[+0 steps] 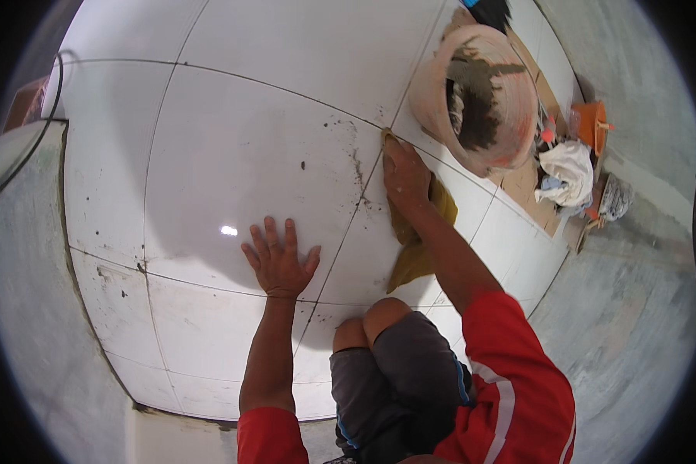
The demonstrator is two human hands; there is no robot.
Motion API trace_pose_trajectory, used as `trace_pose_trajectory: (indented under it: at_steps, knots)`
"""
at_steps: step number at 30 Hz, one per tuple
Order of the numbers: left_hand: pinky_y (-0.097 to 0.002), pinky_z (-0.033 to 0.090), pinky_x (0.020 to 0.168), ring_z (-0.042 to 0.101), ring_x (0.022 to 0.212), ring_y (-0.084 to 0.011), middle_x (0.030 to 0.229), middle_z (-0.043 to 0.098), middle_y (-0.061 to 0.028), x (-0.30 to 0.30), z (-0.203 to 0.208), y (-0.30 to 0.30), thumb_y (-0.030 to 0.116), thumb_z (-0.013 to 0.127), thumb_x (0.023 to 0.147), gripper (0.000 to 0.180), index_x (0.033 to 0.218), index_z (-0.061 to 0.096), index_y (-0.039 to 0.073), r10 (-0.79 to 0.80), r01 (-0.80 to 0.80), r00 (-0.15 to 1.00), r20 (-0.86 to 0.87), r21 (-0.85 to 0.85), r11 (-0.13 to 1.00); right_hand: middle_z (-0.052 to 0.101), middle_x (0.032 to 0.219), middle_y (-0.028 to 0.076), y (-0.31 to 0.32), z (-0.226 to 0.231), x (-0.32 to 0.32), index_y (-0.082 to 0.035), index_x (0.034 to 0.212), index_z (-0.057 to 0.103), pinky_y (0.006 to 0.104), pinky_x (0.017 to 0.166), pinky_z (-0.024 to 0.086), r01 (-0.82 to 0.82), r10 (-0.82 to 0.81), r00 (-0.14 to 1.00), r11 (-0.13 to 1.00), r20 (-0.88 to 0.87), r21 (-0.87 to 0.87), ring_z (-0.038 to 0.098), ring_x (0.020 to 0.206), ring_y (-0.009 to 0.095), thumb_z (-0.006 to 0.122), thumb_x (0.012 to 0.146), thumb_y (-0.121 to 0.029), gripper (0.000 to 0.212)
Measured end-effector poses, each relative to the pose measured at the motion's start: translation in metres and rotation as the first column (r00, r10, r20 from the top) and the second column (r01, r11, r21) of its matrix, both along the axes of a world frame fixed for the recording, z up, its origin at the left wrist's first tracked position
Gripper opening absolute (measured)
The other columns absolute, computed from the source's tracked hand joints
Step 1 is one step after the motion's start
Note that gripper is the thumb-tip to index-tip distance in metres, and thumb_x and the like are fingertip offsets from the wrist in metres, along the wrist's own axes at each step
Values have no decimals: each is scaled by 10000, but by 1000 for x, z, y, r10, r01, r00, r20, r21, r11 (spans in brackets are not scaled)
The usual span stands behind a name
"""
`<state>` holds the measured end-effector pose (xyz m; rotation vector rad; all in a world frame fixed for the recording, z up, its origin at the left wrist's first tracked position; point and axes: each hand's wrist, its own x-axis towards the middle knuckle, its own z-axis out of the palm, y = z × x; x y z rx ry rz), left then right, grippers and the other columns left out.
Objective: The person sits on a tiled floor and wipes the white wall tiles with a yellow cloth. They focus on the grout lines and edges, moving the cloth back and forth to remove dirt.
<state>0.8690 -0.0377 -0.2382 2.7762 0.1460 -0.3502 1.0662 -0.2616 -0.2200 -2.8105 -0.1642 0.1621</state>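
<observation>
Left hand lies flat, fingers spread wide, on the glossy white floor tile. Right hand presses the yellow cloth onto the grout joint, fingers flat on it. Cloth looks soft, light; best gripped bunched. Mortar-caked bucket sits beyond.

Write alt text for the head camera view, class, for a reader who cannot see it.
A kneeling person's right hand presses a yellow cloth onto a joint between glossy white floor tiles, while the left hand rests flat on a tile. A mortar-smeared bucket stands just beyond, with rags and orange tools nearby.
</observation>
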Motion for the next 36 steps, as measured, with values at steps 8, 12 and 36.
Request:
trace_pose_trajectory:
  at_steps: [8,12,36]
  knots:
    - [-684,85,1165,123,1503,-479,1609,238,-208,-1,0,-3,578,666,839,810,1481,451,132,-3,2,1000,15,17,1000,605,865,117,59,-5,43,-108,1068,655,474,690,532,-198,191,979,974,69,107,635,806,351,598,879,-56,204]
    - [-681,97,1165,135,1497,-486,1617,224,-207,-3,-3,-2,581,661,839,809,1480,448,135,-22,20,997,73,39,999,596,851,118,-11,4,9,-100,1068,645,469,684,529,-80,80,997,996,3,45,631,792,348,616,872,-61,202]
    - [-683,87,1162,138,1493,-479,1612,230,-187,3,2,-6,579,681,829,826,1496,430,162,-5,7,1000,-21,72,997,593,825,96,3,5,14,-135,1111,672,437,638,536,-208,202,977,973,74,98,645,754,317,600,866,-65,265]
